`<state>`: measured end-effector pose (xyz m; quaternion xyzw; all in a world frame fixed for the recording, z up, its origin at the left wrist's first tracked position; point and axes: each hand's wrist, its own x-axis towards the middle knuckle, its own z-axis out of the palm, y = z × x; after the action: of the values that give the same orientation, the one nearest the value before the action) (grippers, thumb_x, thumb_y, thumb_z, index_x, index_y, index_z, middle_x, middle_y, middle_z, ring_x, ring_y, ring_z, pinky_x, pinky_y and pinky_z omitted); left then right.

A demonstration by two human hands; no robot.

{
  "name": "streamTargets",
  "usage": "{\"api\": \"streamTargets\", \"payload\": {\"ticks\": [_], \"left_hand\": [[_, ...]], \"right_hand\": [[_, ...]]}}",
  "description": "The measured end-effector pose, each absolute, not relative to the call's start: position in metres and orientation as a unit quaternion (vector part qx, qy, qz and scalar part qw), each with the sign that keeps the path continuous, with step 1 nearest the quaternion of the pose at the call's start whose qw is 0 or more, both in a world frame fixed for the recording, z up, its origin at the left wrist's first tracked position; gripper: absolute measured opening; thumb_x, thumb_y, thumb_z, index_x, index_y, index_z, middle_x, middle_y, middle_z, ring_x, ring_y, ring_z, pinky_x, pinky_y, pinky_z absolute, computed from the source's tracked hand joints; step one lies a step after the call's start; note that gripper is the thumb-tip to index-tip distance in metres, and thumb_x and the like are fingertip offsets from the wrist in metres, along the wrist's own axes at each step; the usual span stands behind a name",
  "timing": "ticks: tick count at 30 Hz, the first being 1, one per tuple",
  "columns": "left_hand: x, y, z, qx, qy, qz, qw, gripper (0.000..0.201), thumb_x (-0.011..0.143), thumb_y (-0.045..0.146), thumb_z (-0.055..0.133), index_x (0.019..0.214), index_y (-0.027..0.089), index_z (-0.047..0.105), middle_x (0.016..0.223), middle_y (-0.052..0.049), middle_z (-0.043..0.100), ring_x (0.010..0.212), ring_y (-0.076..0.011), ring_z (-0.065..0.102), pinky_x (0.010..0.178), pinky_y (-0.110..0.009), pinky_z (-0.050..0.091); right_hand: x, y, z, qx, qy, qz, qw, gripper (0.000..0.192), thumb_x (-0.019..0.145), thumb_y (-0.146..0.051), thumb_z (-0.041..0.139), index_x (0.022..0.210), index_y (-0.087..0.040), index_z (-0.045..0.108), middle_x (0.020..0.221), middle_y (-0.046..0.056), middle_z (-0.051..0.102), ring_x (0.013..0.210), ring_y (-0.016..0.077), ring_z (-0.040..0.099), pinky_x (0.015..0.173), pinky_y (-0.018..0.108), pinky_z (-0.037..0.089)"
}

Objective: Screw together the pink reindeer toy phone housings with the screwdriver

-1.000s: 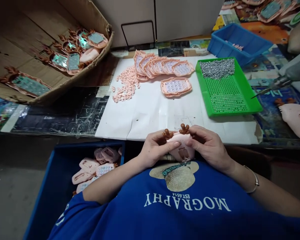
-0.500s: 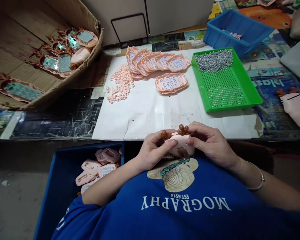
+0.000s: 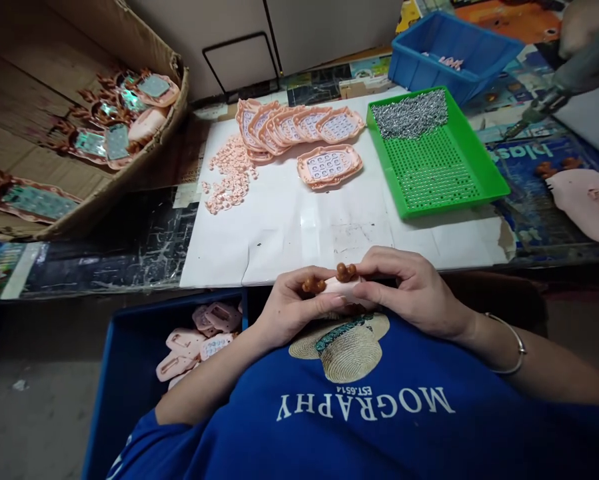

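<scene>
Between my two hands, close to my shirt at the table's front edge, is a pink plastic toy phone (image 3: 343, 287) with brown antler-shaped knobs on its top end. My left hand (image 3: 296, 307) is closed on its left side, thumb on the near face. On the opposite side, my right hand (image 3: 412, 293) grips it with thumb and fingers. The toy is tipped so that mostly its top end shows; its lower part is hidden. Beyond my hands, a pink phone shell (image 3: 329, 167) with a keypad insert lies on the white sheet (image 3: 279, 233).
Overlapping pink shells (image 3: 299, 125) and small pink pieces (image 3: 229, 173) lie further back. A green tray (image 3: 444, 180) holds screws; behind it stands a blue bin (image 3: 449, 60). Left are a cardboard box (image 3: 169, 133) and a blue crate (image 3: 104, 373) with toy parts. At right, another person's power screwdriver (image 3: 554, 100) hangs above another toy.
The toy in my hands has tilted, so its back face shows less. At right, the other person's screwdriver has lifted off the pink toy there. The whole view has shifted slightly.
</scene>
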<state>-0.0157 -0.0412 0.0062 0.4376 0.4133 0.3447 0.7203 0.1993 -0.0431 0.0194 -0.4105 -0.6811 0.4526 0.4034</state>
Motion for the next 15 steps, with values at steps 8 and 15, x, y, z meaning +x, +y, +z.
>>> {"api": "streamTargets", "payload": {"ticks": [8, 15], "left_hand": [[-0.015, -0.042, 0.006, 0.578, 0.420, 0.390, 0.581, 0.022, 0.084, 0.031, 0.077, 0.101, 0.018, 0.078, 0.081, -0.003, 0.076, 0.070, -0.0144, 0.067, 0.067, -0.025, 0.052], [-0.012, -0.033, 0.003, 0.511, 0.425, 0.430, 0.610, 0.023, 0.077, 0.033, 0.083, 0.093, 0.018, 0.079, 0.080, -0.003, 0.076, 0.070, -0.0145, 0.066, 0.069, -0.025, 0.052]], "right_hand": [[0.203, -0.040, 0.013, -0.402, -0.741, 0.363, 0.397, 0.016, 0.094, -0.024, 0.072, 0.108, -0.016, 0.075, 0.091, 0.004, 0.073, 0.080, 0.0149, 0.070, 0.072, 0.025, 0.055], [0.220, -0.036, 0.016, -0.378, -0.823, 0.176, 0.386, 0.016, 0.101, -0.024, 0.061, 0.111, -0.018, 0.072, 0.099, 0.010, 0.076, 0.087, 0.0218, 0.072, 0.077, 0.034, 0.059]]}}
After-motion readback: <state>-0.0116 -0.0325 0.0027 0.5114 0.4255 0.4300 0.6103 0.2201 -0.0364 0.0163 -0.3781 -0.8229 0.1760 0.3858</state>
